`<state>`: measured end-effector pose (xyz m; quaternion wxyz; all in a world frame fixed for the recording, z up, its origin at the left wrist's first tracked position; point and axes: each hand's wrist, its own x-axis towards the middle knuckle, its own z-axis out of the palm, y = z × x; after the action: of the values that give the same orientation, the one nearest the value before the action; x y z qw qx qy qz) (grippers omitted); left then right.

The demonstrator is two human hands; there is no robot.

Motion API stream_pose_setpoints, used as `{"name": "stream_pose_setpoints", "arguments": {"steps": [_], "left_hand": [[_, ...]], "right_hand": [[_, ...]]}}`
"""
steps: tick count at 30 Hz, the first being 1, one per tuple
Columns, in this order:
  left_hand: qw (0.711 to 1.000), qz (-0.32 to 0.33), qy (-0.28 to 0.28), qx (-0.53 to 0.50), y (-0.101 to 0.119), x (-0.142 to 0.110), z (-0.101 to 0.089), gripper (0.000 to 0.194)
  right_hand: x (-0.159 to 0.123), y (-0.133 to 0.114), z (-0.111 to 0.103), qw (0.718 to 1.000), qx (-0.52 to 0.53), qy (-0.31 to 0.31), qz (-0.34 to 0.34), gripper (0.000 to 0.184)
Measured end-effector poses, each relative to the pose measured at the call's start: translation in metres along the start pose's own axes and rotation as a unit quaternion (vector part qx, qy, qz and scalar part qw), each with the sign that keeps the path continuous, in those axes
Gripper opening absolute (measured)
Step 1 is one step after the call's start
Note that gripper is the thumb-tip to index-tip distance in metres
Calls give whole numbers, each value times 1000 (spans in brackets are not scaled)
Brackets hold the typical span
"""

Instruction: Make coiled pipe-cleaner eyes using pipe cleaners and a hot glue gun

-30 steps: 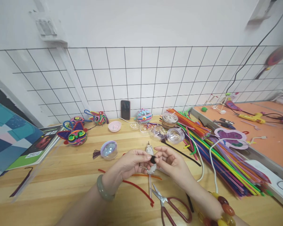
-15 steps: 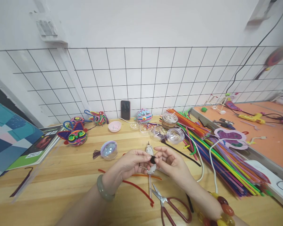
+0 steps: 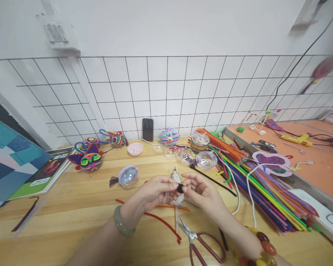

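We see a small black piece (image 3: 180,188) held up in front of us near the middle of the table, raised above the wood and in front of a glue gun (image 3: 179,200). The left hand (image 3: 157,190) pinches it from one side between thumb and fingertips, and the right hand (image 3: 201,193) pinches it from the other, so both grips are closed on it, and we see only a sliver of it between them. It looks fuzzy, and we judge it to be light and soft, perhaps a little springy, more likely to bend or lose its shape than to break, and hardly slippery. We would take hold of it by its opposite edges, lightly, with the fingertips alone, so as not to flatten its middle. Just beneath the hands, a translucent stick (image 3: 177,218) comes out of the back of the glue gun, and a curved red strip (image 3: 163,222) lies beside it. Nearer to us are scissors (image 3: 193,235) with their blades parted. A black strip (image 3: 215,180) lies beyond the right hand, and a clear ball (image 3: 130,178) with a lilac rim rests beyond the left. Farther out we find a pink dish (image 3: 135,149), an upright phone (image 3: 148,129) by the wall and, to the right, a large spread of coloured fuzzy sticks (image 3: 272,197).
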<state>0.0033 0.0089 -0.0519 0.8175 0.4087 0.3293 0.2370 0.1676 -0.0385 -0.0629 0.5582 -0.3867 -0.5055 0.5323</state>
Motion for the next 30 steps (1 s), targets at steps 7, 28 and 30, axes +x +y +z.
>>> {"name": "stream_pose_setpoints", "arguments": {"steps": [7,28,30], "left_hand": [[1000,1,-21,-5,1,0,1,15],[1000,4,-22,-6,0,1,-1,13],[1000,4,-26,-8,-1,1,-1,13]], "right_hand": [[0,1,0,1000,-5,-1,0,29],[0,-1,1,1000,0,-3,-2,30],[0,-1,1,1000,-1,-2,-2,30]]}}
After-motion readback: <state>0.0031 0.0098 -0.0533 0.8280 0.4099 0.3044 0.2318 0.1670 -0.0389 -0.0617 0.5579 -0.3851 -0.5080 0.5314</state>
